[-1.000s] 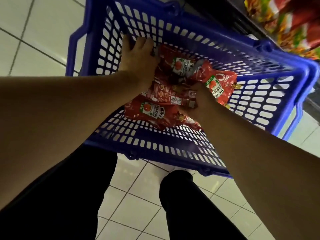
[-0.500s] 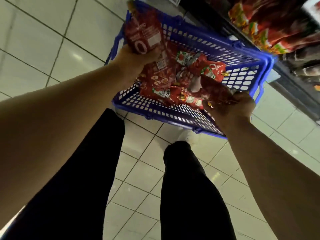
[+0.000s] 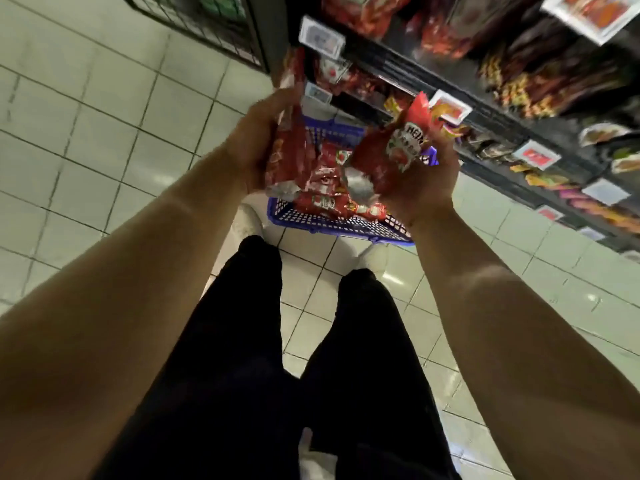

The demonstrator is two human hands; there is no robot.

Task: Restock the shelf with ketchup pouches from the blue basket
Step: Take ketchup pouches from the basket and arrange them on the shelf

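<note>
At the bottom of the frame I see only my dark trousers and pale floor tiles. Mid-frame, my left hand (image 3: 258, 143) grips a ketchup pouch (image 3: 282, 157) upright by its edge, and my right hand (image 3: 420, 178) cradles a second pouch (image 3: 394, 150) with fingers curled under it. Beneath them the blue basket (image 3: 332, 223) sits on the floor with more pouches (image 3: 332, 202) inside, so I judge the restocking well short of done: two are lifted, none of these yet placed. Beyond, in the upper right, the shelf (image 3: 415, 64) is crowded with red packets and price tags (image 3: 322, 38); finding an open slot among them looks like the main obstacle.
</note>
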